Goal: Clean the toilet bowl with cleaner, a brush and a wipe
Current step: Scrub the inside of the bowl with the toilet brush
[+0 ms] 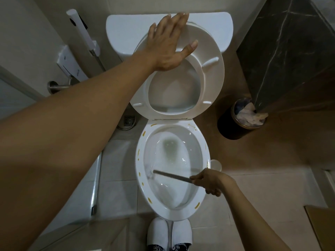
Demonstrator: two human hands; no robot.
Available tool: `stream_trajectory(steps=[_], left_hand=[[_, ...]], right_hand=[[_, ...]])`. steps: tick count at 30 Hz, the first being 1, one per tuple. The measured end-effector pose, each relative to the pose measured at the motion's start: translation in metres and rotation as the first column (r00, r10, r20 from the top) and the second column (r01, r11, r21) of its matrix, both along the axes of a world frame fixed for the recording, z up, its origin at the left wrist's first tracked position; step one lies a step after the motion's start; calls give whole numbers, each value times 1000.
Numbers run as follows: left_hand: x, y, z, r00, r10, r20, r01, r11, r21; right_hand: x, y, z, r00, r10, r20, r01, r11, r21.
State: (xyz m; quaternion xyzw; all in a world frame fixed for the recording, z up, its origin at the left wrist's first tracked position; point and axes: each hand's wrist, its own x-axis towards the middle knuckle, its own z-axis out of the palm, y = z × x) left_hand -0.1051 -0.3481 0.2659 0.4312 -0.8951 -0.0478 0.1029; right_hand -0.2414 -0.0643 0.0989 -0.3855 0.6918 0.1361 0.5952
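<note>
- Left hand [168, 42] lies flat, fingers spread, on the raised seat [210, 69], likely pinning it upright.
- Right hand [210, 182] grips the brush [170, 175] handle; bristles sit at the toilet bowl [172, 160]'s left inner wall, scrubbing.
- Yellow dabs dot the rim.
- Pale tiled floor; waste bin [233, 124] stands right of the toilet.

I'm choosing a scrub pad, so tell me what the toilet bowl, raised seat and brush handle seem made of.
Toilet bowl: probably glazed ceramic; glossy white with sharp highlights.
Raised seat: likely moulded plastic; duller white sheen, moulded bumpers underneath.
Brush handle: thin straight grey rod, possibly brushed metal or plastic; too blurred to settle.
</note>
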Motion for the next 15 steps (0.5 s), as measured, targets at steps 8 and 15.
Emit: stream_trajectory(steps=[8, 15], left_hand=[[-1, -2, -3, 1000, 3, 5, -3, 1000, -5], [-1, -2, -3, 1000, 1, 1, -1, 1000, -7]], right_hand=[[14, -17, -2, 999, -18, -28, 15, 996, -89], [-19, -12, 25, 959, 219, -182, -169, 951, 259]])
